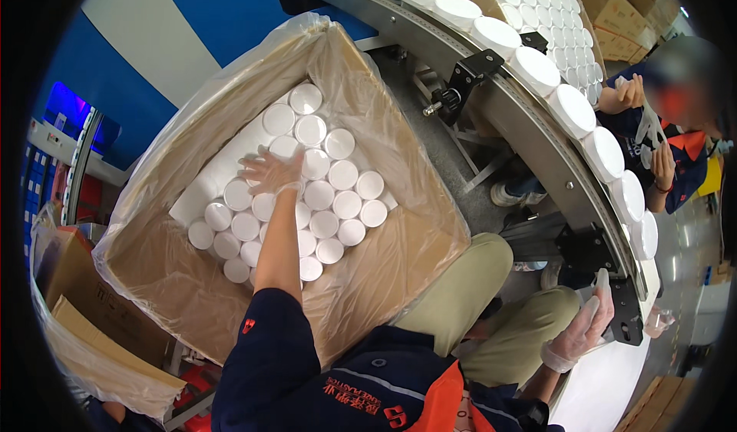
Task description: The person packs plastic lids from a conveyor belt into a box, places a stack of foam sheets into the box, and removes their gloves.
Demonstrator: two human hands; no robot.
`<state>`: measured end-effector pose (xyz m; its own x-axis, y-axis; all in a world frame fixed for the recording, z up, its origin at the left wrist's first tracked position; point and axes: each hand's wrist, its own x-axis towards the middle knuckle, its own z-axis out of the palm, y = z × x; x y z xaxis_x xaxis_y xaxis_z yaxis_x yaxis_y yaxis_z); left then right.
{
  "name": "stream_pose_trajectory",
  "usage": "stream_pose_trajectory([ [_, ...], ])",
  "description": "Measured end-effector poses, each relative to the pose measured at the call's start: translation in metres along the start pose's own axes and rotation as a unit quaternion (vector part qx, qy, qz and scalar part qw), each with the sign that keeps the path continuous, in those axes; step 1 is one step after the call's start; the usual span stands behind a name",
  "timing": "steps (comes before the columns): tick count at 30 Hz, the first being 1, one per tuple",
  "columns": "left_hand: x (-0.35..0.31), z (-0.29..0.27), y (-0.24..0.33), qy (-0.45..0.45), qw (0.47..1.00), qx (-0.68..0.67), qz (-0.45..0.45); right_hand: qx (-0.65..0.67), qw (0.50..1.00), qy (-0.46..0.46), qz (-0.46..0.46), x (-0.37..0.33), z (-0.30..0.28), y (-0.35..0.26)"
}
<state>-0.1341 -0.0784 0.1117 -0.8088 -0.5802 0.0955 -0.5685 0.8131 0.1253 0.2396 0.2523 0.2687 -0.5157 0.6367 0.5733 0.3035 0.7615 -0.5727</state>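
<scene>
The left hand, in a clear thin glove, lies flat with fingers spread on the white round jars packed in rows inside a big cardboard box. It grips nothing; the palm just presses on the lids near the jars' 10 o'clock corner. The box is lined with a clear plastic bag whose loose folds stand up around the rim, and its tall walls close in on the forearm from every side.

The right hand, also gloved, hangs open and holding nothing at 4 o'clock from the box, beside the person's khaki knee and close to the lower end of the curved conveyor. More white jars ride that conveyor in single file, sweeping from 12 o'clock round to 3 o'clock. A black bracket with a knob juts from the conveyor's inner rail toward the box.

Beyond the conveyor, at 2 o'clock, another person's hands are busy in front of a second lined box of jars. Flattened cardboard leans at 8 o'clock
</scene>
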Motion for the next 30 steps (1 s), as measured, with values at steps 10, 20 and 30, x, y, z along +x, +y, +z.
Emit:
stream_pose_trajectory([
  [10,0.0,0.003,-0.005,0.136,0.989,-0.057,-0.011,-0.008,1.0,0.006,0.01,-0.008,-0.024,0.003],
  [20,-0.257,-0.211,0.057,0.173,0.659,-0.449,0.578,0.233,0.961,-0.139,-0.049,0.014,-0.036,-0.013],
  [30,-0.457,-0.274,0.191,0.077,0.456,-0.455,0.761,0.193,0.963,0.185,0.022,0.106,-0.102,0.092],
])
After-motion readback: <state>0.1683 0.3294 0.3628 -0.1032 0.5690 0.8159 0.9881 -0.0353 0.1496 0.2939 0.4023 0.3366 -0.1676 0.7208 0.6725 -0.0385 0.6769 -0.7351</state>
